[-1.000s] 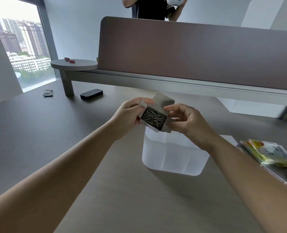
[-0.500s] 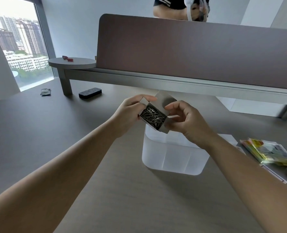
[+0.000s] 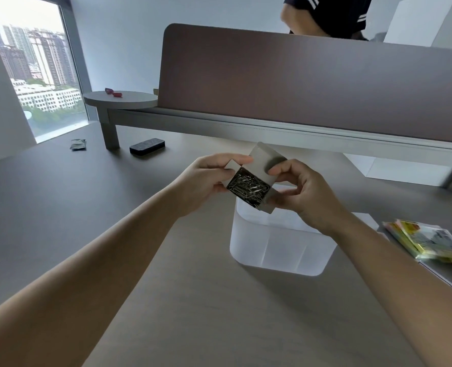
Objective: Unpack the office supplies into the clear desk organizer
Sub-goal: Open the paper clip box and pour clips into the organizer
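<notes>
Open paperclip box (image 3: pixel 250 187) gripped by both hands, left (image 3: pixel 205 178), right (image 3: pixel 301 193); held directly above clear desk organizer (image 3: pixel 280 247); mouth facing up, untipped.

Both hands (image 3: pixel 248 181) on an open box (image 3: pixel 261 178) of paper clips (image 3: pixel 248 187) — above the clear organizer (image 3: pixel 277 247).

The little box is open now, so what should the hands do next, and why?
Probably tip the small grey cardboard box forward so the silver paper clips pour into the clear plastic desk organizer right below. Both the left hand and right hand hold it, flap open.
</notes>
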### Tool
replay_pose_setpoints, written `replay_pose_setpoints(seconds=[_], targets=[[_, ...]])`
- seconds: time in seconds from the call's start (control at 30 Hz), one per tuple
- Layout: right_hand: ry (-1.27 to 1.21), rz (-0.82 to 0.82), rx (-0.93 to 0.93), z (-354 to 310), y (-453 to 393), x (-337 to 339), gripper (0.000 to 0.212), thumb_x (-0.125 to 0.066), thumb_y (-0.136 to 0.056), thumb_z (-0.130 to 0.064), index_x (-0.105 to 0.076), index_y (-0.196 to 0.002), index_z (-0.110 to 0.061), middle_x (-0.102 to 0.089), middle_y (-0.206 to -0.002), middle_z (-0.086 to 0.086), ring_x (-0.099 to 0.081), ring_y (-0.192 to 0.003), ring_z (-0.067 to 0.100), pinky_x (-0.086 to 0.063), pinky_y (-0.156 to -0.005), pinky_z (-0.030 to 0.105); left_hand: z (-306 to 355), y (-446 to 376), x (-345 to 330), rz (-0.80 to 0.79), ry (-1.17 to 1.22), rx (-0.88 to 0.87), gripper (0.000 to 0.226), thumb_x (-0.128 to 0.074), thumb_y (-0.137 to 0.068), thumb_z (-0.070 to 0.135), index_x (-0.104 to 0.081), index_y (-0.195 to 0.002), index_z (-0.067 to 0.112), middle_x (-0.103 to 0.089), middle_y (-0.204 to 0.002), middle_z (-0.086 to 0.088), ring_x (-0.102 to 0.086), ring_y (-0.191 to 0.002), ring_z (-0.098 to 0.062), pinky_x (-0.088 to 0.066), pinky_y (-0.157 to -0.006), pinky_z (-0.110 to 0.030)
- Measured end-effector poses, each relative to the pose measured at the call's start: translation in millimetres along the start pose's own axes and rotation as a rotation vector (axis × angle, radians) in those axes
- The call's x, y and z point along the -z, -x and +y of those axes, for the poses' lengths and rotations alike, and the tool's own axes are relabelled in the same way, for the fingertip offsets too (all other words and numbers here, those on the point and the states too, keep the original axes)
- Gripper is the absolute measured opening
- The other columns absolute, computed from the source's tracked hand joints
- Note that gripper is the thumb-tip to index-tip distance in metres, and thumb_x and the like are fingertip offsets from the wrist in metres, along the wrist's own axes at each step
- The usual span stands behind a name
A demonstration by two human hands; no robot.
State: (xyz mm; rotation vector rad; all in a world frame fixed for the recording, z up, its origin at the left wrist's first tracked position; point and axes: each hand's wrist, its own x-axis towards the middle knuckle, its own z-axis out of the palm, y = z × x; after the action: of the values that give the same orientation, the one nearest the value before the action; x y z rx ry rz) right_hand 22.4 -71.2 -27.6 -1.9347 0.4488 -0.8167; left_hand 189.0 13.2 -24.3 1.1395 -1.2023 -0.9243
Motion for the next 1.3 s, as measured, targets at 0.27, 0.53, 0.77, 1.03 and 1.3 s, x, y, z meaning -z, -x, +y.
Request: replay_pose_setpoints(seconds=[0.27,0.53,0.77,1.03,1.3], targets=[[0.03,0.009,0.007,-0.6,-1.0,-1.9,0.041,-0.059,-0.075,0.015,-0.05,-0.081,-0.025,-0.054,-0.087,-0.001,-0.056,-0.078,0.009,-0.052,-0.075,0.022,1.4,0.5,-4.5,0.059,-0.047,-0.039,0.043,-0.032,-0.088,-0.012,-0.053,-0.114,0.017,-0.052,-0.107,-0.014,-0.045,-0.097,-0.022,-0.044,-0.081,-0.023],[0.063,0.009,-0.046,-1.1,-0.4,-3.8,0.037,-0.063,-0.074,0.01,-0.053,-0.078,-0.025,-0.056,-0.1,0.004,-0.063,-0.062,0.008,-0.049,-0.073,0.029,3.5,-0.5,-4.8,0.087,-0.071,-0.063,0.04,-0.038,-0.084,-0.011,-0.061,-0.099,0.018,-0.051,-0.101,-0.016,-0.045,-0.085,-0.022,-0.038,-0.078,-0.029],[0.071,0.023,-0.059,-1.3,-1.5,-3.0,0.039,-0.059,-0.075,0.014,-0.056,-0.075,-0.024,-0.061,-0.097,0.0,-0.062,-0.066,0.015,-0.05,-0.072,0.024,3.5,-1.6,-6.0,0.105,-0.053,-0.053,0.034,-0.043,-0.067,0.006,-0.065,-0.087,0.021,-0.05,-0.101,-0.015,-0.042,-0.094,-0.023,-0.034,-0.087,-0.036],[0.055,0.027,-0.061,0.2,-1.3,-2.2,0.038,-0.059,-0.074,0.016,-0.058,-0.076,-0.022,-0.061,-0.091,-0.006,-0.061,-0.067,0.025,-0.051,-0.075,0.034,1.5,-4.3,-7.0,0.105,-0.064,-0.044,0.035,-0.042,-0.066,0.008,-0.064,-0.09,0.02,-0.055,-0.097,-0.014,-0.045,-0.093,-0.023,-0.036,-0.087,-0.034],[0.056,0.025,-0.049,1.2,-1.4,-1.5,0.036,-0.06,-0.072,0.016,-0.061,-0.075,-0.02,-0.063,-0.089,-0.006,-0.064,-0.063,0.014,-0.053,-0.077,0.035,0.3,-5.0,-5.7,0.098,-0.109,-0.08,0.042,-0.044,-0.066,0.01,-0.074,-0.077,0.037,-0.05,-0.101,-0.011,-0.041,-0.095,-0.022,-0.033,-0.09,-0.037]])
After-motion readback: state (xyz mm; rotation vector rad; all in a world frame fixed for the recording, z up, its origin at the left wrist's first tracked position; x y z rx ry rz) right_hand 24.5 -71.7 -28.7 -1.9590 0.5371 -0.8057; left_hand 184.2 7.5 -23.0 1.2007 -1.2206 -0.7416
